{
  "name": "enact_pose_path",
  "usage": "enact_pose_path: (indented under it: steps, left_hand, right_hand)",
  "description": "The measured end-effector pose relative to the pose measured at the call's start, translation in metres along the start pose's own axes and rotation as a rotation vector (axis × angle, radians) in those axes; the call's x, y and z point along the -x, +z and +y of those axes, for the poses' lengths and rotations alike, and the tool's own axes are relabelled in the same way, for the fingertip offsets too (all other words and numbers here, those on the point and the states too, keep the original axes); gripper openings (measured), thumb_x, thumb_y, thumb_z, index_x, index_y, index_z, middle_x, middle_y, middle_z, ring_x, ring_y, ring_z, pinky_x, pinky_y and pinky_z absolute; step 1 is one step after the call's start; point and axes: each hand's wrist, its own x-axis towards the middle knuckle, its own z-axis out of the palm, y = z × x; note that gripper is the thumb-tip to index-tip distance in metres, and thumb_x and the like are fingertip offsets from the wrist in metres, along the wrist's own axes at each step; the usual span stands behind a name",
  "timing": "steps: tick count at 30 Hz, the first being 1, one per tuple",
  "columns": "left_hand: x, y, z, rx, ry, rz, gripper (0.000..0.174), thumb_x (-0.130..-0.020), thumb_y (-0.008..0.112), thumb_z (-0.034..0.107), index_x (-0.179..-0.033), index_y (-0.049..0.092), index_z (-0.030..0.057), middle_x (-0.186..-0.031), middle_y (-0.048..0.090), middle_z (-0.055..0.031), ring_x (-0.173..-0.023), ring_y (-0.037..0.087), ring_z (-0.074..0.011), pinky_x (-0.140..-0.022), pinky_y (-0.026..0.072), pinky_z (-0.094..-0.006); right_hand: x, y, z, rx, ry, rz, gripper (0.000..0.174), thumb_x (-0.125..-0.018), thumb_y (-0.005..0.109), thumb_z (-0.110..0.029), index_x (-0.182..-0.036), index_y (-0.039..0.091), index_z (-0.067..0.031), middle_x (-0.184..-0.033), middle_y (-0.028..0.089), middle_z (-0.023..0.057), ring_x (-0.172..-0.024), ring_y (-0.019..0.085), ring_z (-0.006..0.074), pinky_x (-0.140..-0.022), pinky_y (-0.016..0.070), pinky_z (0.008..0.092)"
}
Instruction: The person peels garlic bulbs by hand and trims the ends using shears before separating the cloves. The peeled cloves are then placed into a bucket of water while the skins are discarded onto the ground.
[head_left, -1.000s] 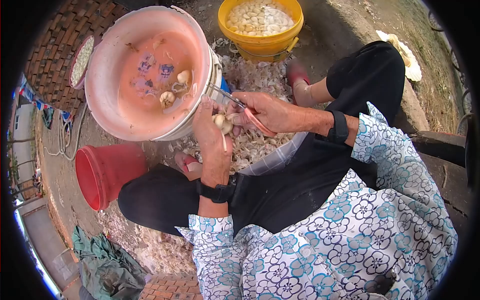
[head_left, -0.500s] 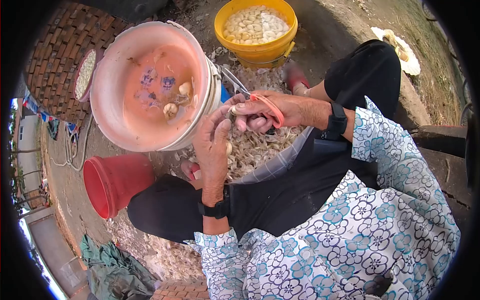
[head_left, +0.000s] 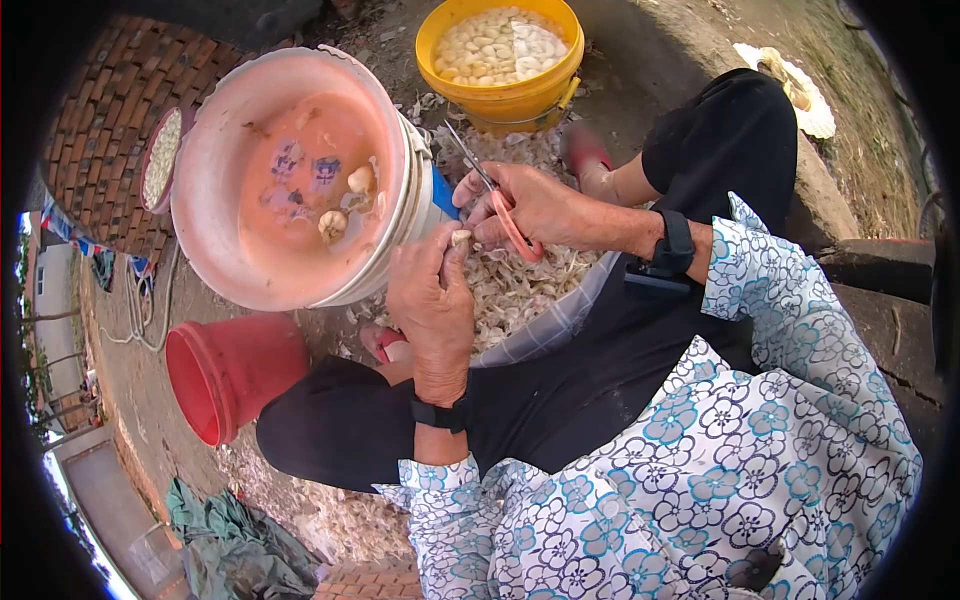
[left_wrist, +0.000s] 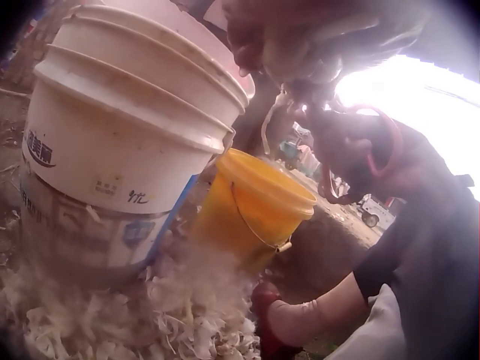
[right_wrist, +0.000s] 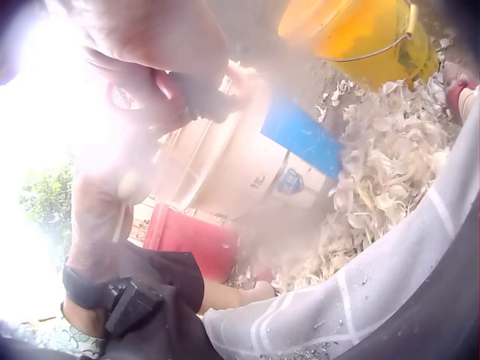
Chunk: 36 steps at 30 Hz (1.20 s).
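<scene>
My left hand [head_left: 432, 300] pinches a pale piece of garlic [head_left: 461, 238] between thumb and fingers, just past the rim of the big white bucket [head_left: 405, 225]. Close beside it, my right hand [head_left: 548, 208] holds scissors [head_left: 514, 226] with orange handles, the metal blades pointing up and to the left. The right fingertips are right at the garlic. In the left wrist view, the orange scissor handle [left_wrist: 390, 142] loops around the right hand. Under both hands lies a heap of garlic skins [head_left: 520, 300].
A pink basin [head_left: 300, 130] on the white bucket has garlic bulbs [head_left: 332, 226] in it. Behind stands a yellow bucket [head_left: 500, 100] of peeled cloves. A red bucket [head_left: 240, 370] lies tipped near the left knee. Checked cloth [head_left: 555, 325] spans the lap.
The larger garlic bulb between both hands is no longer visible; a small piece shows at the left fingertips. The left fingers have curled in, and the right hand has turned with the scissors.
</scene>
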Motion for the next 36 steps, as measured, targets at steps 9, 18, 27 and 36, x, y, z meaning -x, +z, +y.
enact_pose_path:
  steps: [9,18,27,36]
  left_hand:
    - [-0.001,-0.003,0.007,-0.248,0.291,0.038,0.029,-0.074,0.067,-0.002,-0.102,0.065,0.0048,-0.084,0.062,-0.0110,-0.079,0.059,-0.0283,-0.070,0.0470,-0.0375]
    - [0.005,0.007,-0.010,0.980,-0.671,-0.037,0.017,-0.087,0.062,0.005,-0.103,0.066,-0.0008,-0.093,0.067,-0.0066,-0.081,0.061,-0.0142,-0.075,0.0482,-0.0269]
    - [0.006,0.012,-0.007,0.317,-0.268,-0.044,0.021,-0.091,0.059,0.009,-0.108,0.065,-0.0026,-0.093,0.066,-0.0067,-0.083,0.060,-0.0110,-0.076,0.0481,-0.0252]
    - [0.001,0.007,-0.041,1.334,-0.936,-0.389,0.021,-0.089,0.063,0.018,-0.105,0.060,0.0042,-0.083,0.063,-0.0044,-0.073,0.061,-0.0134,-0.065,0.0456,-0.0246]
  right_hand:
    - [0.008,0.004,-0.025,0.290,0.002,0.131,0.036,-0.078,0.071,-0.011,-0.105,0.050,-0.0018,-0.069,0.058,-0.0002,-0.063,0.054,0.0036,-0.054,0.0442,0.0185]
    - [0.002,0.001,-0.010,0.223,-0.073,0.166,0.063,-0.068,0.072,-0.009,-0.122,0.046,0.0103,-0.068,0.057,0.0043,-0.061,0.056,0.0123,-0.050,0.0442,0.0269]
    - [-0.001,-0.001,-0.001,0.282,-0.247,0.123,0.048,-0.072,0.065,-0.009,-0.116,0.055,0.0053,-0.065,0.059,0.0046,-0.055,0.054,0.0087,-0.048,0.0436,0.0240]
    - [0.010,0.010,-0.009,0.409,-0.159,0.060,0.039,-0.076,0.066,-0.005,-0.113,0.057,0.0018,-0.058,0.055,-0.0019,-0.057,0.052,0.0032,-0.053,0.0423,0.0208]
